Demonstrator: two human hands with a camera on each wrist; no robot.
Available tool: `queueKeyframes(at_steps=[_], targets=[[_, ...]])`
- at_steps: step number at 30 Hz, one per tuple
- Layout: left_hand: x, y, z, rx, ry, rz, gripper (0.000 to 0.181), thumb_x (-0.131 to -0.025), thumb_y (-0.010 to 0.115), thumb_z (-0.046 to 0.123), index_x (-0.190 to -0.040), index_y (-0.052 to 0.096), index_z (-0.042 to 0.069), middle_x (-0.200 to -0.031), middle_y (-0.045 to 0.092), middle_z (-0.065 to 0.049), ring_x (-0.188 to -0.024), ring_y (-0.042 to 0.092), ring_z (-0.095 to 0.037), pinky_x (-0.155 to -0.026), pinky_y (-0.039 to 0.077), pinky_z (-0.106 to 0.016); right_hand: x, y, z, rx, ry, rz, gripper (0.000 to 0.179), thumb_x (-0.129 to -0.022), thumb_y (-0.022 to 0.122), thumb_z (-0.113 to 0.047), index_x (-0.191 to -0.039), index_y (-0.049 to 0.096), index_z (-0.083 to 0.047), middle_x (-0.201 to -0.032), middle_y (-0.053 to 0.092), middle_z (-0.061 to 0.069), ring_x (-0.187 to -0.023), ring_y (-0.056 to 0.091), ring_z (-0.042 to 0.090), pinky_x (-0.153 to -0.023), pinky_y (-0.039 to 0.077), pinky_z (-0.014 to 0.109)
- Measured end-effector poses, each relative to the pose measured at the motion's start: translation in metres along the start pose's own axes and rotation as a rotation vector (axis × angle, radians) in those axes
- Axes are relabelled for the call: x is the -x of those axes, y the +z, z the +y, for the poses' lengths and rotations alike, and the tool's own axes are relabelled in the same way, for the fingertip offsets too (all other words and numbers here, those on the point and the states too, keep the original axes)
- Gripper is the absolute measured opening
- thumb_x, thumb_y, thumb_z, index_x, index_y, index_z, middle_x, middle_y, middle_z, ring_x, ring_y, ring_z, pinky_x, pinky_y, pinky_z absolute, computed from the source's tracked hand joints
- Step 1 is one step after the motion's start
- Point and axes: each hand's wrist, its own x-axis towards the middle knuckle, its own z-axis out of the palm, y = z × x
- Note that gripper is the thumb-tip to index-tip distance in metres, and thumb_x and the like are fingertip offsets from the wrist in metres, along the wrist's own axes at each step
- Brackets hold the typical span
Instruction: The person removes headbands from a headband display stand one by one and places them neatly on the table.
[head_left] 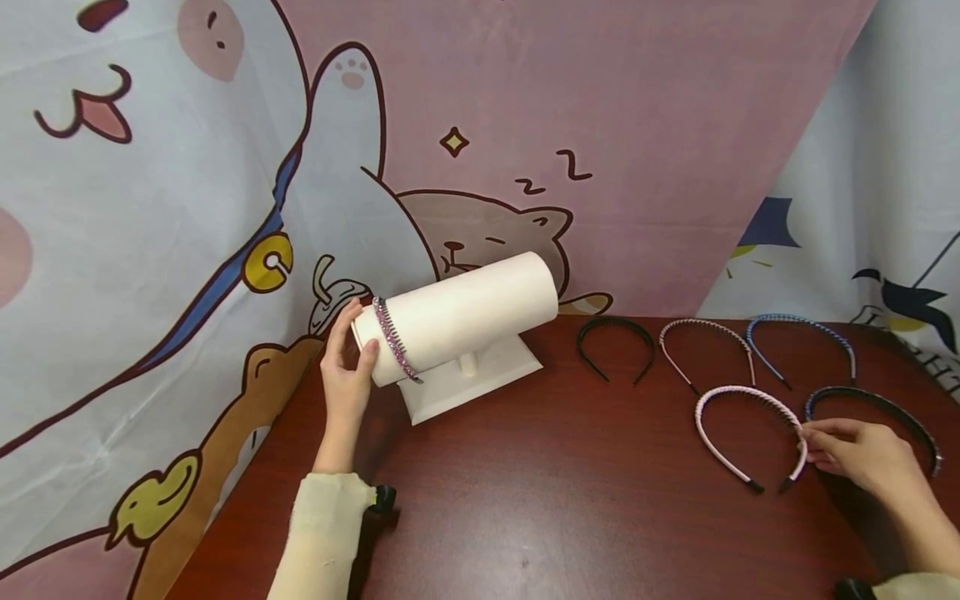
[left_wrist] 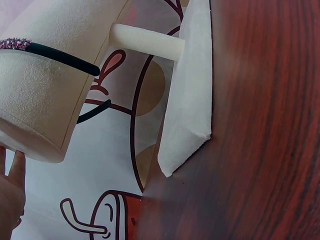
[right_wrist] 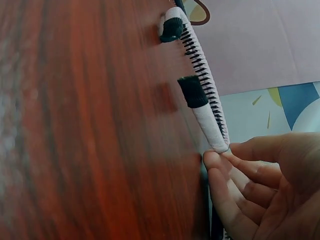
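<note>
My left hand [head_left: 348,367] holds the near left end of a white cylindrical display stand [head_left: 472,308], thumb in front and fingers at the end face. Around that end sits a pink glittery headband [head_left: 393,337] with dark toothed edges; the left wrist view shows its dark tips [left_wrist: 90,66] below the roll. On the right, my right hand [head_left: 862,454] pinches one side of a light pink headband [head_left: 750,392] between thumb and fingers. In the right wrist view, this headband [right_wrist: 210,95] has black teeth inside and dark tips, close to the tabletop.
Behind the pink headband stand a black headband [head_left: 615,321], a dusty pink one [head_left: 705,323] and a blue one [head_left: 802,318]. A dark blue headband [head_left: 877,392] is beside my right hand. A cartoon cloth [head_left: 637,108] hangs behind the reddish-brown table [head_left: 570,483].
</note>
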Motion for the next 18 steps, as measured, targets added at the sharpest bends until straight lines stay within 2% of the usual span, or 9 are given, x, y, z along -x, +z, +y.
queueKeyframes(at_steps=[6,13,18], targets=[[-0.0003,-0.0007,0.0,0.009,0.015,-0.003,0.047,-0.092,0.064,0.009,-0.138,0.057,0.006,-0.152,0.047,-0.018,-0.142,0.044,-0.019,-0.115,0.039,-0.022,-0.0005,-0.0004,0.0007,-0.047,-0.034,0.026,0.041,-0.103,0.046,-0.011,-0.115,0.056,0.026,-0.073,0.075,0.011,-0.053,0.064,-0.005,-0.052,0.056,0.021],[-0.0001,-0.0001,0.0019,0.012,0.01,-0.005,0.048,-0.092,0.064,0.009,-0.139,0.057,0.006,-0.152,0.048,-0.015,-0.142,0.045,-0.019,-0.114,0.039,-0.022,-0.0007,-0.0018,0.0005,-0.034,-0.044,0.061,0.045,-0.103,0.048,-0.018,-0.115,0.059,0.023,-0.068,0.075,0.002,-0.052,0.063,-0.007,-0.052,0.055,0.019],[0.0005,0.0002,0.0026,0.015,0.0,-0.004,0.048,-0.091,0.064,0.007,-0.138,0.056,0.003,-0.152,0.048,-0.015,-0.142,0.045,-0.018,-0.114,0.039,-0.022,-0.0001,-0.0027,-0.002,-0.032,-0.029,0.065,0.044,-0.104,0.048,-0.018,-0.117,0.058,0.023,-0.071,0.075,0.007,-0.054,0.063,-0.008,-0.051,0.055,0.02]])
